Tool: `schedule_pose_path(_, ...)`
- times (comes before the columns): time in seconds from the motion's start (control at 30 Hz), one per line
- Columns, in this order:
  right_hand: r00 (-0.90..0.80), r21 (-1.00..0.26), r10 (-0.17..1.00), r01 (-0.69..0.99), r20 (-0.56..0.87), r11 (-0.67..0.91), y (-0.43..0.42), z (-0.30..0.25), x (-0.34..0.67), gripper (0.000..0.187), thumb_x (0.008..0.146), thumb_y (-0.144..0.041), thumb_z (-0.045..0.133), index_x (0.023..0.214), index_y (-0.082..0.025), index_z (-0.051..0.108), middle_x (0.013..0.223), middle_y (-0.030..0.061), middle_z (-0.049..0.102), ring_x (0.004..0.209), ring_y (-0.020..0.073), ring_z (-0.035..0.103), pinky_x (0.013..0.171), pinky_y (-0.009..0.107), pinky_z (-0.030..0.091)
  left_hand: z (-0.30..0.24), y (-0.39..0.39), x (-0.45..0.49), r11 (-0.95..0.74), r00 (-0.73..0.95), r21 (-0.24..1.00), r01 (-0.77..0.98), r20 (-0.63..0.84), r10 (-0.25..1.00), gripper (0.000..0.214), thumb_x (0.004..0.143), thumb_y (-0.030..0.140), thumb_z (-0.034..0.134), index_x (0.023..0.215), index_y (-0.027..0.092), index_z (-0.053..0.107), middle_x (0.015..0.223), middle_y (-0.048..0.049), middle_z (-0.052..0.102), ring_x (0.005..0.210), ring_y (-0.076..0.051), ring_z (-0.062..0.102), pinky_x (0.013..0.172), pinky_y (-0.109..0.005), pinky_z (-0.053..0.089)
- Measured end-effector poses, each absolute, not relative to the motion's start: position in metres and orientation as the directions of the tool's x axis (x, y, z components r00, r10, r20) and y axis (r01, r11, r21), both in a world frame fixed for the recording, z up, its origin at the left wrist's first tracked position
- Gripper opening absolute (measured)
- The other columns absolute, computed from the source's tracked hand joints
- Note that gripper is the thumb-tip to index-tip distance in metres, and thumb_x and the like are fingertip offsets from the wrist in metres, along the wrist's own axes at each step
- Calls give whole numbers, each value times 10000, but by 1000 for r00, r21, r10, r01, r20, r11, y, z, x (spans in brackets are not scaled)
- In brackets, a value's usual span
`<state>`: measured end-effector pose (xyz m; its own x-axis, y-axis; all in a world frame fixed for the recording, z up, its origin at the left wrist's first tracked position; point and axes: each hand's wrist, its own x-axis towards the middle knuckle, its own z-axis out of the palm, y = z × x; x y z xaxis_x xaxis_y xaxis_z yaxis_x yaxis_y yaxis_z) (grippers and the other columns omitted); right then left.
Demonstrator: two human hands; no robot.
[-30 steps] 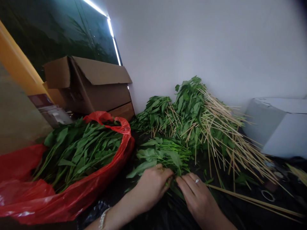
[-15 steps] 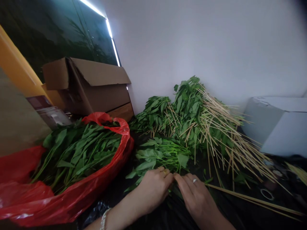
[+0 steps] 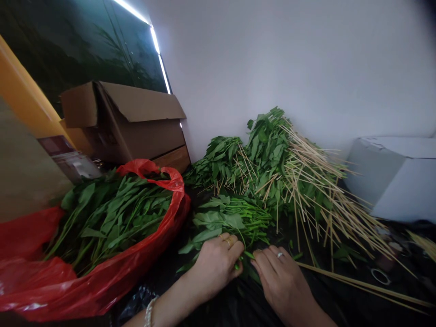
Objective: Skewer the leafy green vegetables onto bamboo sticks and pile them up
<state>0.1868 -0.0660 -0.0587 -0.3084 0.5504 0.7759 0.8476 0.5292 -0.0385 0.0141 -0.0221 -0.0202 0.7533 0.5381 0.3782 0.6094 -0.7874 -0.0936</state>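
The left hand [image 3: 218,265] is clenching the loose bundle of green leafy stems [image 3: 228,220]; the right hand [image 3: 282,281] is touching it, but its grip cannot be told.

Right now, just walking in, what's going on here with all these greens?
A person is handling a small bundle of green leafy stems on a black plastic sheet. The left hand is curled around the stem ends, and the right hand lies palm down beside it, fingers at the same stems. A red plastic bag full of loose greens sits at the left. A heap of greens threaded on thin bamboo skewers lies behind.
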Motion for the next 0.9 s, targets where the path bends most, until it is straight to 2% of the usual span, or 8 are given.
schedule_pose_path(0.1, -292, -50, 529, 841, 797, 539, -67, -56, 183, 203, 928, -103, 396, 857, -179, 570, 663, 18, 517, 653, 179, 474, 656, 336, 317, -25, -23, 20, -745, 658, 72, 663, 418, 626, 122, 738, 85, 456, 732, 200, 494, 702, -18, 576, 661, -188, 529, 598, -288, 386)
schedule_pose_path(0.2, -266, -71, 521, 839, 811, 539, -68, -54, 186, 217, 930, -100, 389, 836, -184, 566, 647, 17, 509, 647, 175, 477, 657, 332, 332, -22, -13, 16, -649, 504, 392, 652, 415, 757, 129, 756, 112, 412, 692, 197, 485, 656, -2, 545, 626, -167, 507, 594, -274, 386)
schedule_pose_path(0.27, -239, -89, 517, 843, 822, 530, -69, -53, 190, 204, 933, -109, 397, 851, -181, 569, 653, 18, 516, 659, 175, 493, 673, 334, 353, -13, -1, 5, -462, 255, 649, 605, 392, 884, 163, 768, 127, 362, 656, 197, 458, 595, 17, 488, 578, -150, 474, 552, -251, 374)
schedule_pose_path(0.37, -196, -119, 512, 847, 836, 518, -68, -55, 194, 170, 935, -118, 410, 906, -166, 570, 699, 29, 545, 705, 176, 528, 701, 333, 386, 8, 10, -14, -392, 17, 777, 492, 442, 897, 223, 859, 221, 347, 664, 196, 453, 579, 44, 406, 551, -127, 412, 524, -227, 341)
schedule_pose_path(0.53, -270, -54, 514, 846, 814, 530, -65, -61, 191, 263, 933, -71, 319, 1053, -109, 550, 805, 70, 582, 789, 202, 547, 746, 360, 412, 31, -7, -20, -511, 194, 694, 506, 486, 852, 170, 899, 304, 487, 953, 188, 599, 856, -14, 627, 785, -157, 574, 700, -245, 437)
schedule_pose_path(0.7, -345, 19, 515, 843, 785, 537, -66, -68, 189, 354, 923, -46, 231, 1059, -98, 553, 815, 78, 567, 805, 216, 514, 775, 375, 394, 21, -29, 2, -774, 584, 328, 542, 514, 628, 188, 930, 185, 451, 1024, 201, 613, 899, -45, 656, 848, -169, 602, 778, -273, 459)
schedule_pose_path(0.77, -357, 29, 516, 842, 778, 539, -67, -69, 188, 336, 920, -47, 246, 1015, -111, 561, 785, 67, 552, 773, 211, 492, 758, 371, 378, 10, -32, 11, -844, 725, 175, 507, 443, 527, 206, 920, 169, 455, 1070, 198, 592, 921, -57, 662, 856, -181, 607, 769, -284, 469)
schedule_pose_path(0.9, -348, 21, 537, 852, 768, 524, -66, -68, 189, 278, 928, -69, 315, 806, -174, 543, 694, 30, 512, 684, 188, 442, 686, 346, 318, -2, -29, 18, -864, 831, 6, 504, 269, 487, 137, 909, 178, 469, 972, 176, 591, 812, -45, 646, 749, -188, 596, 707, -297, 477)
